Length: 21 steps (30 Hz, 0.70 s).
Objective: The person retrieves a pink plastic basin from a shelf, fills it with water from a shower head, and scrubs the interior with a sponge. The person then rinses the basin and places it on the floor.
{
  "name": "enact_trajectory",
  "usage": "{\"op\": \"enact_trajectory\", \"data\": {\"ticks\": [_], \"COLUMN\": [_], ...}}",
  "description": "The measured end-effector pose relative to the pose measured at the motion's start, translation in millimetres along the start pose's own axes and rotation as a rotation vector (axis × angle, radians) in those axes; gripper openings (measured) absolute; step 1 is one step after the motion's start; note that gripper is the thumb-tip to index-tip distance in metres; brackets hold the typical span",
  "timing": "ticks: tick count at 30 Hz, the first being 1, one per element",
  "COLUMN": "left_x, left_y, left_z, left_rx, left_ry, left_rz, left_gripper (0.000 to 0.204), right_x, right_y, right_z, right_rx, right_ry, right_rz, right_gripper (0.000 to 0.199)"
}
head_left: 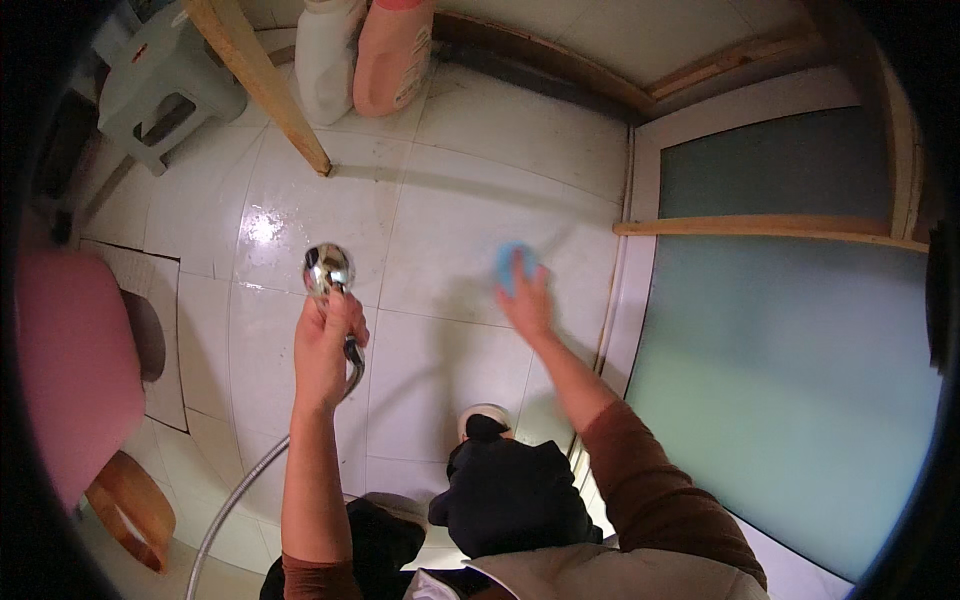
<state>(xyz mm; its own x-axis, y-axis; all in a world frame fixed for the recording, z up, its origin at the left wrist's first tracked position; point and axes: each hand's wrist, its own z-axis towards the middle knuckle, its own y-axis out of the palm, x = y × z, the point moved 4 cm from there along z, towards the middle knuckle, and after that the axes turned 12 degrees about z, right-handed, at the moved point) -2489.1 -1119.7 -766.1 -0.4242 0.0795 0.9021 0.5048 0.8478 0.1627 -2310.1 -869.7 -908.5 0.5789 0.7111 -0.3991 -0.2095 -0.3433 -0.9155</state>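
Observation:
My left hand is closed round the handle of a chrome shower head, held above the tiled floor. Its flexible metal hose curves down past my left forearm. Over to the right, my right hand grips a small rounded blue sponge and presses it to the white tiles. My fingers cover part of the sponge, and blur hides its finer detail. Wet, shiny patches lie on the tiles beyond the shower head.
A wooden leg comes down in front of a white bottle and a pink bottle. At far left stand a grey plastic stool and a large pink object. A frosted glass panel with a wooden bar borders the right.

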Motion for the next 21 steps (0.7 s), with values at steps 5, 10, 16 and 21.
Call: {"op": "enact_trajectory", "data": {"ticks": [5,10,16,21], "left_x": [-27.9,-45.7,-45.6,-47.4], "left_y": [-6.9,1.9,-5.5,-0.5], "left_z": [-7.7,-23.3,-23.6,-22.7], "left_rx": [0.032,0.036,0.09,0.1], "left_ry": [-0.028,-0.046,0.01,0.005], "left_rz": [0.08,0.143,0.138,0.188], "left_gripper": [0.023,0.024,0.024,0.026], "right_x": [64.0,-4.4,85.8,-15.2], "right_y": [-32.8,28.9,-44.8,3.4], "right_z": [11.3,-1.5,-1.6,-7.3], "right_rx": [0.211,-0.1,0.189,-0.311], "right_ry": [0.585,0.106,0.576,0.285], "right_rz": [-0.036,0.116,0.087,0.206], "right_gripper": [0.082,0.083,0.083,0.089]}}
